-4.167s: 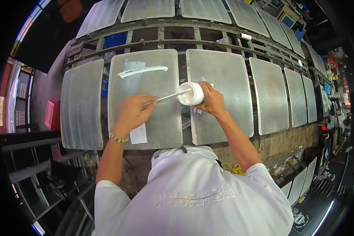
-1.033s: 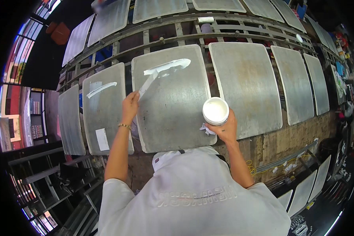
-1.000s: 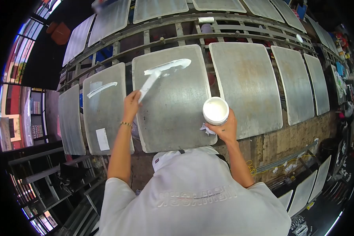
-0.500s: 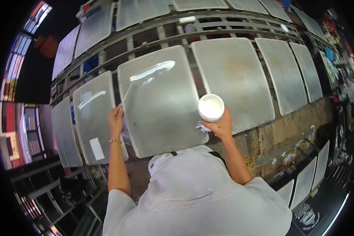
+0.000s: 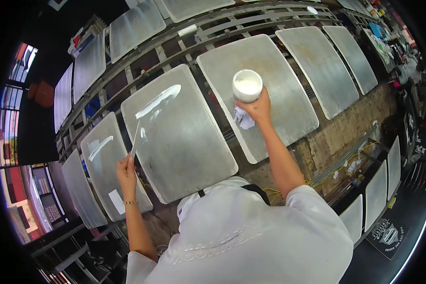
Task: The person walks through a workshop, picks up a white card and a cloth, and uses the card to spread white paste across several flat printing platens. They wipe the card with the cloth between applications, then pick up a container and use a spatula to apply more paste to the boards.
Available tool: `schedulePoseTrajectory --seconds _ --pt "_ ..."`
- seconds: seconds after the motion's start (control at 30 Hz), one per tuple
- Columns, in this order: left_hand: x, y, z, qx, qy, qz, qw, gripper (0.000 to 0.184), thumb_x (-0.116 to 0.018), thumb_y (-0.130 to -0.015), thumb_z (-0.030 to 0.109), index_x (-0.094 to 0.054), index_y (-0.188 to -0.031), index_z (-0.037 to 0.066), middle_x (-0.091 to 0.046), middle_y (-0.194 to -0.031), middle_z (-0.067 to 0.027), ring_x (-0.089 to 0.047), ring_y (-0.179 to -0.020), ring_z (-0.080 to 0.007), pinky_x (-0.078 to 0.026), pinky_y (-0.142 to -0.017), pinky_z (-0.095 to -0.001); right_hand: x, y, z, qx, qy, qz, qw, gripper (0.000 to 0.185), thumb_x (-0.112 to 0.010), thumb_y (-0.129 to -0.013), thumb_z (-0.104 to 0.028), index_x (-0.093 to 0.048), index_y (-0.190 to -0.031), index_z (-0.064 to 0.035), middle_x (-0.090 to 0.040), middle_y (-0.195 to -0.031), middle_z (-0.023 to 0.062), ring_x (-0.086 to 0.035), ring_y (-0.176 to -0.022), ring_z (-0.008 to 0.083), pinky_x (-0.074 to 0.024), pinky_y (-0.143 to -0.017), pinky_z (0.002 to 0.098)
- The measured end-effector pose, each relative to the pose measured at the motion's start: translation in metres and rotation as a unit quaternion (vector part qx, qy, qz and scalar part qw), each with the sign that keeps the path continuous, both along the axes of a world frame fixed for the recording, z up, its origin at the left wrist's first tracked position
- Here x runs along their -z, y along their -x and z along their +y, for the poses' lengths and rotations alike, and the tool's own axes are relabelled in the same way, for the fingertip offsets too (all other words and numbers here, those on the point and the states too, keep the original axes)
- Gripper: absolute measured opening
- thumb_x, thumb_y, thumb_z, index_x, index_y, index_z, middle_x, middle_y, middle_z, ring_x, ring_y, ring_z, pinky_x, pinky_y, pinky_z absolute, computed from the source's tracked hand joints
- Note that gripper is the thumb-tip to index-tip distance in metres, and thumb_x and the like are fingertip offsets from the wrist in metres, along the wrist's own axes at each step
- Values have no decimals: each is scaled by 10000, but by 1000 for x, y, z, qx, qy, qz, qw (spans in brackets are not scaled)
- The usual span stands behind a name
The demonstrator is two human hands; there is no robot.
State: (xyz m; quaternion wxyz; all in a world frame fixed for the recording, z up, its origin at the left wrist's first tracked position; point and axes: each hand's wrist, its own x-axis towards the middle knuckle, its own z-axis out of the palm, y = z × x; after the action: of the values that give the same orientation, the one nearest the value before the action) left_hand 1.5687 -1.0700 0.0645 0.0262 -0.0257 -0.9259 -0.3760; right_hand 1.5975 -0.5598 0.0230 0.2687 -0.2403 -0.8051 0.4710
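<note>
My left hand (image 5: 126,171) is closed around a thin pale stick (image 5: 135,139), whose tip is over the left edge of a large grey flat panel (image 5: 189,142). A thick white streak of paste (image 5: 158,101) lies across this panel's upper part, with smaller white dabs beneath it. My right hand (image 5: 259,108) grips a white tub (image 5: 247,86) of white paste, tilted so its open top shows, above the neighbouring panel (image 5: 288,99). A crumpled white cloth (image 5: 244,118) hangs beneath the tub by that hand.
A smaller panel (image 5: 104,165) at left bears another white streak and a white rectangular card (image 5: 117,201). Metal rails (image 5: 213,45) run behind the front row, with more panels beyond. Several panels (image 5: 376,196) stand lower right, near a yellow cord (image 5: 317,177).
The view has turned and tilted. The stick's tip has moved down from the streak, and a fresh white dab shows below it. The tub has moved from the gap to over the neighbouring panel.
</note>
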Motion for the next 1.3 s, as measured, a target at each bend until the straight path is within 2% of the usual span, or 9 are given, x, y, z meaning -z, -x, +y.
schedulePoseTrajectory --seconds 0.1,0.33,0.5,0.63,0.7,0.83,1.03,1.13,1.3 --pt "4 39 66 -91 -286 -154 942 359 -614 -1001 290 -684 -1159 -24 -622 -914 -30 -622 -762 -111 -464 -610 -249 5 41 21 -4 35 16 999 932 -962 -490 -294 -559 -1278 -4 -628 -1233 183 -622 -1141 335 -499 -964 431" --pt "-13 108 317 80 -455 -203 864 357 -637 -989 267 -654 -1186 -31 -676 -965 -55 -650 -767 -122 -490 -618 -248 29 112 44 21 18 76 997 950 -967 -498 -308 -540 -1291 -5 -623 -1236 188 -619 -1133 346 -492 -964 438" --pt "-29 124 429 146 -439 -204 863 268 -669 -966 202 -690 -1062 -47 -703 -852 -86 -661 -702 -135 -531 -604 -268 26 109 43 6 79 61 995 966 -980 -486 -289 -517 -1288 -13 -630 -1225 183 -620 -1137 351 -492 -964 445" --pt "-8 134 450 138 -393 -231 879 353 -718 -933 265 -662 -1069 -56 -703 -805 -90 -660 -674 -145 -533 -589 -291 54 103 76 -60 -63 2 996 1098 -986 -475 -348 -452 -1350 46 -603 -1273 228 -609 -1164 352 -489 -978 449" --pt "-11 128 439 128 -225 -100 961 488 -762 -889 350 -625 -1098 -69 -713 -814 -134 -673 -684 -166 -538 -621 -303 57 75 81 -23 -80 -35 996 1065 -968 -516 -415 -482 -1324 79 -625 -1221 263 -628 -1121 359 -503 -943 445" --pt "1 117 372 142 -134 89 977 491 -742 -892 400 -630 -1141 -8 -731 -1000 -146 -690 -802 -172 -535 -718 -293 21 26 68 -34 37 -148 988 855 -894 -633 -518 -595 -1173 74 -682 -942 249 -669 -904 358 -524 -810 457" --pt "72 13 160 206 -53 -205 955 315 -714 -900 272 -687 -1097 27 -715 -993 -125 -680 -929 -236 -521 -844 -351 61 -28 8 -82 -127 -163 975 837 -860 -691 -507 -551 -1242 42 -546 -1067 244 -579 -962 389 -490 -848 452" --pt "116 -66 54 85 -115 -299 944 290 -725 -913 249 -693 -1088 20 -717 -976 -85 -660 -896 -176 -517 -810 -320 64 -36 -1 -65 -158 -158 972 848 -871 -680 -462 -521 -1276 29 -466 -1173 276 -536 -1049 419 -476 -889 451" --pt "67 -138 -5 -89 -176 -330 923 244 -688 -951 205 -673 -1098 11 -691 -923 -51 -641 -831 -119 -490 -703 -261 81 -39 22 -159 -181 -202 949 448 -826 -742 -227 -639 -1079 3 -580 -1008 203 -584 -967 396 -483 -871 443"
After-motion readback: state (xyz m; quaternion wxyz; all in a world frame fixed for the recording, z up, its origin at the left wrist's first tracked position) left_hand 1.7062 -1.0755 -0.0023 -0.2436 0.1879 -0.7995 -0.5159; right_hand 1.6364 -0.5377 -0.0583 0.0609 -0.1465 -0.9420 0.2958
